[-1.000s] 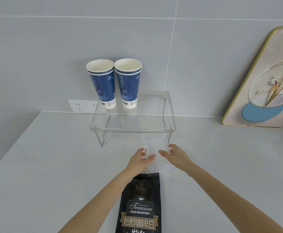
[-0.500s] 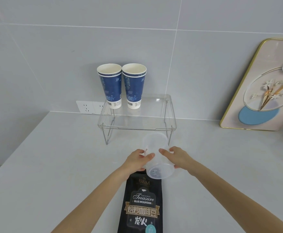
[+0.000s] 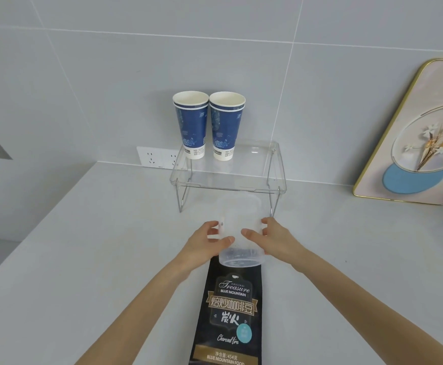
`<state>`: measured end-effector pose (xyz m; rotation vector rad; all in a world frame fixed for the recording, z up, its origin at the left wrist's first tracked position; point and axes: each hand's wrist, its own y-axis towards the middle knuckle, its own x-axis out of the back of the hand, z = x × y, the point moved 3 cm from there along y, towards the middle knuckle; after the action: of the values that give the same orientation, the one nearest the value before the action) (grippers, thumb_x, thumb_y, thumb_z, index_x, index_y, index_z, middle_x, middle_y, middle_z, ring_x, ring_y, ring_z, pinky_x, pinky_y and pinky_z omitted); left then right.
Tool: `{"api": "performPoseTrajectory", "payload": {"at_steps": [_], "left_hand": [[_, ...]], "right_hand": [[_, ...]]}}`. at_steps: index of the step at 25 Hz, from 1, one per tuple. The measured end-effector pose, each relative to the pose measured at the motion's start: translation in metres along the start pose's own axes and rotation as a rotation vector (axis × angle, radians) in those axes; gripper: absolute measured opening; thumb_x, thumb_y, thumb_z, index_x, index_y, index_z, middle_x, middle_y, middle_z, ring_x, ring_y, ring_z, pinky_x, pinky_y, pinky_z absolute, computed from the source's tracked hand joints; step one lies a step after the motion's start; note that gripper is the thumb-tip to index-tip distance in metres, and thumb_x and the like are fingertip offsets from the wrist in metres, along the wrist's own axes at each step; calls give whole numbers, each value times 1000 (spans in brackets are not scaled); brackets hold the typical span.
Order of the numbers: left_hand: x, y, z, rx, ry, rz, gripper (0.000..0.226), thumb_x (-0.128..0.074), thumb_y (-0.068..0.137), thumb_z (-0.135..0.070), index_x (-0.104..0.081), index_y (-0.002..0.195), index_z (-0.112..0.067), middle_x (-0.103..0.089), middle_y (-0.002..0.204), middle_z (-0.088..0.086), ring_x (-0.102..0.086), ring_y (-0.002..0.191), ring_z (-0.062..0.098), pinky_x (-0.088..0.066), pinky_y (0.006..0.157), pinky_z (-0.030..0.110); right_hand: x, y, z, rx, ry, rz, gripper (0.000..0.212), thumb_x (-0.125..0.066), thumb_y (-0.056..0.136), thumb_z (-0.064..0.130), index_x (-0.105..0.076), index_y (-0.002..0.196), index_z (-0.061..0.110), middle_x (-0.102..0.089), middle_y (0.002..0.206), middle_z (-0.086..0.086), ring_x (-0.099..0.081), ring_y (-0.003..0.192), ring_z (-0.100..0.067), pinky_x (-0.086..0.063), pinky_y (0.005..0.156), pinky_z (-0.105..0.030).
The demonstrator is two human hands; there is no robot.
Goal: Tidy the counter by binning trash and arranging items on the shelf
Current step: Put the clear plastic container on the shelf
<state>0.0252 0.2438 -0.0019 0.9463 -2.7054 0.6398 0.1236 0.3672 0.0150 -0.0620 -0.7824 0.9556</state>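
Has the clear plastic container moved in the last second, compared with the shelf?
Yes. The container, held in both hands, has come up off the counter and tipped, its base toward the coffee bag, its top now reaching the front edge of the shelf.

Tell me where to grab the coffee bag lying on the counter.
Take the coffee bag by its long side edges near the middle, coming from above. It lies flat, label up, its top end hidden under the clear plastic tub.

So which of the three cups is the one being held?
The clear plastic cup, gripped between the left hand and right hand below the shelf. The two blue paper cups stand untouched on top.
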Motion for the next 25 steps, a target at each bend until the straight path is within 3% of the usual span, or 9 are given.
{"api": "performPoseTrajectory", "payload": {"at_steps": [2, 8, 15, 19, 25], "left_hand": [[9, -5, -5, -39, -5, -34, 59, -62, 83, -27, -34, 134, -16, -47, 137, 4, -53, 108, 17, -45, 98, 34], [36, -6, -27, -198, 13, -158, 64, -65, 81, -23, -31, 136, -22, -43, 139, -1, -45, 112, 10, -38, 91, 25], [67, 17, -50, -269, -18, -227, 57, -61, 84, -19, -34, 134, -23, -42, 140, -5, -43, 128, 16, -37, 94, 25], [75, 34, -57, -250, -59, -267, 59, -63, 83, -20, -33, 133, -23, -38, 144, -5, -41, 130, 18, -40, 101, 35], [97, 67, -63, -263, -128, -306, 61, -64, 81, -14, -33, 133, -18, -38, 145, -2, -39, 131, 19, -36, 90, 25]], "right_hand": [[1, -6, 12, 51, 2, -16, 67, -57, 86, 40, -27, 136, 7, -50, 134, -12, -50, 120, -27, -43, 100, -36], [11, -3, 45, 168, 88, -64, 69, -67, 81, 32, -31, 136, 11, -50, 135, -8, -52, 114, -21, -42, 94, -30], [13, 25, 74, 296, 150, -146, 70, -71, 78, 18, -32, 136, 16, -47, 139, -3, -47, 126, -22, -40, 106, -39], [11, 45, 86, 331, 168, -171, 69, -70, 79, 15, -31, 136, 15, -47, 139, -4, -45, 127, -23, -41, 107, -40], [4, 82, 110, 328, 195, -157, 66, -68, 82, 15, -29, 135, 15, -45, 141, -3, -45, 129, -23, -42, 105, -38]]}}
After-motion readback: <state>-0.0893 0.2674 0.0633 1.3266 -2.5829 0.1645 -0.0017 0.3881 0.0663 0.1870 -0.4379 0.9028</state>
